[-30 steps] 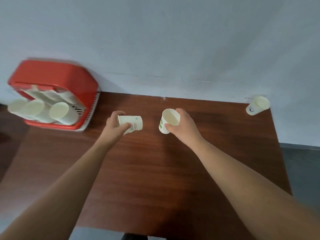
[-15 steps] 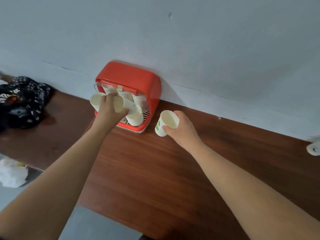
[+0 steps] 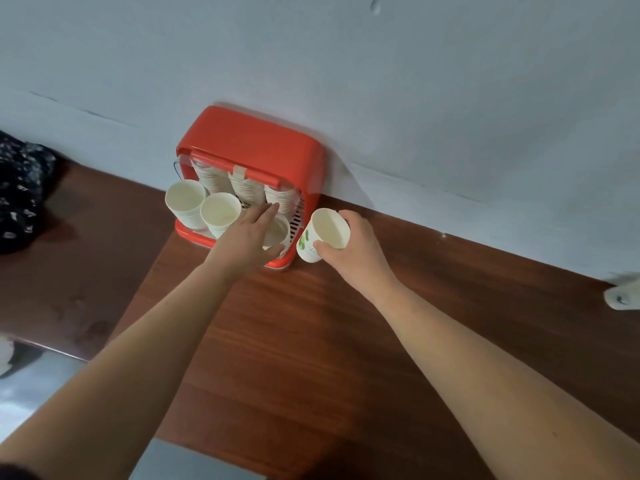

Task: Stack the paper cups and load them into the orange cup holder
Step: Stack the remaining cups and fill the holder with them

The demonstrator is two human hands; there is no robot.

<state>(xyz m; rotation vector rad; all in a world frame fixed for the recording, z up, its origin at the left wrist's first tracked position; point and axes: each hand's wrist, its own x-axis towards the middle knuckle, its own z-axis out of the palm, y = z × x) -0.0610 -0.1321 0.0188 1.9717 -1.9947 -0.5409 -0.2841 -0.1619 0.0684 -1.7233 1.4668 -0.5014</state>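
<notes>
Three stacks point(image 3: 220, 210) of paper cups slant out of the orange holder point(image 3: 252, 143), which sits on a wooden table point(image 3: 311, 341) against a pale wall. The left hand point(image 3: 247, 237) lies across the mouth of the right-hand stack, fingers straight and apart, gripping nothing. The right hand point(image 3: 353, 251) is curled around a single cup point(image 3: 323, 233) with green print, just right of the holder. A loose cup point(image 3: 623, 294) lies at the table's far right.

Plain room, home or office unclear: dark wood table point(image 3: 311, 341) against bare grey-white wall point(image 3: 415, 81), orange cup holder point(image 3: 249, 143)
</notes>
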